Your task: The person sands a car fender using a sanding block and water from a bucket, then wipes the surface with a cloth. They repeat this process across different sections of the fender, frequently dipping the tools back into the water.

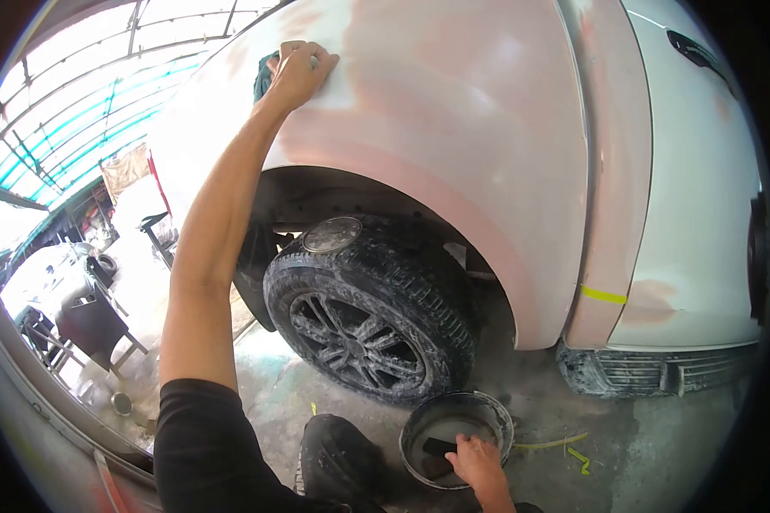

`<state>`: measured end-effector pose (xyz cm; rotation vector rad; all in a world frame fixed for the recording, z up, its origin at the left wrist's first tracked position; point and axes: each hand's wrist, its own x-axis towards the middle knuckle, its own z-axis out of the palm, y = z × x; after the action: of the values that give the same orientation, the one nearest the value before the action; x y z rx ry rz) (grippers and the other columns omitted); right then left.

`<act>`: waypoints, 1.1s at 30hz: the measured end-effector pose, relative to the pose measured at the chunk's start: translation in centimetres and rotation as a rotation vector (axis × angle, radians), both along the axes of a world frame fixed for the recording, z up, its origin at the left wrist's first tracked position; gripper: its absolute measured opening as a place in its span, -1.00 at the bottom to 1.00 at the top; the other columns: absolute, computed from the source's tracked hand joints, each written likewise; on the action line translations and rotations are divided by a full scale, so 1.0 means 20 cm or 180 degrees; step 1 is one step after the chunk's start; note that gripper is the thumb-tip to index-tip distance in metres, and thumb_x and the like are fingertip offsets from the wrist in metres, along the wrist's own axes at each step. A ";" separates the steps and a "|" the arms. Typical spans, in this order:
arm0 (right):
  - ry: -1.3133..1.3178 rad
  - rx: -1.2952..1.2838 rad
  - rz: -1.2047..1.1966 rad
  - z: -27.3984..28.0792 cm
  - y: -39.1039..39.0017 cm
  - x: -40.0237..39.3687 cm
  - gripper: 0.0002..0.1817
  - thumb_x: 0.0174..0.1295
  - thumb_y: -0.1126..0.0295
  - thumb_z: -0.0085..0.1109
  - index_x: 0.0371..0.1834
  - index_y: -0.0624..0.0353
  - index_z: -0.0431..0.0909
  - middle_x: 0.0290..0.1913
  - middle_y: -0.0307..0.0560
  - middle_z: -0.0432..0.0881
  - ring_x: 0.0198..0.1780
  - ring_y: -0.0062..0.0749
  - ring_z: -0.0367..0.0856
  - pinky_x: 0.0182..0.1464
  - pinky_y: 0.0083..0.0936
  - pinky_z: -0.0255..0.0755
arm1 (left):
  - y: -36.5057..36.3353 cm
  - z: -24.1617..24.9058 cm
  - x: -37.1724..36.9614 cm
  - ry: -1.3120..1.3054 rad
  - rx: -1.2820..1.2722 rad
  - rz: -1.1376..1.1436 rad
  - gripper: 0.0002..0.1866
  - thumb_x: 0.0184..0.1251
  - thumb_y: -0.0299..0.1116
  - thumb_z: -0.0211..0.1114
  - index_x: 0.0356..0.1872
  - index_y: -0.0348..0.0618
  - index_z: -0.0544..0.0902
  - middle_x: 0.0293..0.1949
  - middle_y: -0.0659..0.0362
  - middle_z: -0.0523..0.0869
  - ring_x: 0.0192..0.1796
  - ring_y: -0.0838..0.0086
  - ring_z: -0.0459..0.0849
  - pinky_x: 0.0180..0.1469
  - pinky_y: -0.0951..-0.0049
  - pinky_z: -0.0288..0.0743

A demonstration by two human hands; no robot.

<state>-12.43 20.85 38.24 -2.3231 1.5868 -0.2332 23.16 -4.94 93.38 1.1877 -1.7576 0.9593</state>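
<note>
High on the car's wheel-arch panel (436, 111), a patchwork of white and pinkish filler, rests my left hand (304, 73). Its fingers are bent round a dark green cloth (263, 79), partly hidden behind the hand. Down low, my right hand (479, 466) reaches into a round bucket (409, 432) of murky water. Between its thumb and fingers is a dark block (439, 447), perhaps a sanding block. A brownish piece (437, 467) lies just below that block in the bucket.
A dusty wheel (359, 333) stands under the arch, with a round disc (332, 235) on top of its tyre. Yellow tape (603, 295) crosses the pink door edge; tape scraps (580, 460) lie on the floor. A dark chair (92, 325) stands at left.
</note>
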 end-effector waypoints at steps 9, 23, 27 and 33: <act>-0.0003 -0.0050 -0.0023 -0.03 0.02 -0.02 -0.52 0.32 0.01 0.38 0.01 0.22 0.60 -0.16 0.17 0.75 -0.07 0.16 0.78 -0.03 -0.05 0.66 | -0.08 -0.15 -0.04 0.0338 -0.0886 -0.0460 -0.62 0.42 -0.08 0.42 0.16 0.06 0.72 0.43 -0.17 0.40 0.41 -0.23 0.30 0.41 -0.26 0.22; -0.0330 0.0069 -0.0170 0.00 0.03 -0.04 -0.57 0.29 0.06 0.39 -0.01 0.18 0.63 -0.17 0.09 0.74 -0.10 0.12 0.79 -0.07 -0.07 0.67 | -0.35 -0.19 0.23 0.1803 -0.1303 0.0051 -0.17 0.44 0.32 0.20 0.49 -0.13 0.51 0.46 -0.42 0.41 0.54 -0.23 0.33 0.62 -0.08 0.03; -0.0365 -0.0403 -0.0411 -0.03 0.05 -0.02 -0.73 0.18 0.19 0.47 -0.25 0.15 0.72 -0.31 0.03 0.80 -0.25 -0.07 0.83 -0.23 -0.13 0.64 | -0.15 -0.39 -0.21 -0.0040 -0.1453 -0.0865 -0.38 0.50 0.07 0.29 0.42 -0.10 0.59 0.48 -0.29 0.44 0.55 -0.14 0.36 0.57 -0.07 0.14; -0.0427 -0.0805 -0.0449 -0.05 0.05 0.00 -0.83 0.14 0.32 0.38 -0.31 0.17 0.72 -0.42 -0.06 0.74 -0.36 -0.17 0.80 -0.34 -0.17 0.58 | 0.07 -0.84 -0.92 -0.1600 -0.1168 -0.1297 -0.46 0.37 -0.14 0.43 0.34 -0.05 0.64 0.50 -0.10 0.49 0.50 -0.04 0.46 0.53 -0.17 0.20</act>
<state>-12.33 21.89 37.32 -2.3182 1.7414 -0.6436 4.70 -3.58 76.58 0.3476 -1.9833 1.3244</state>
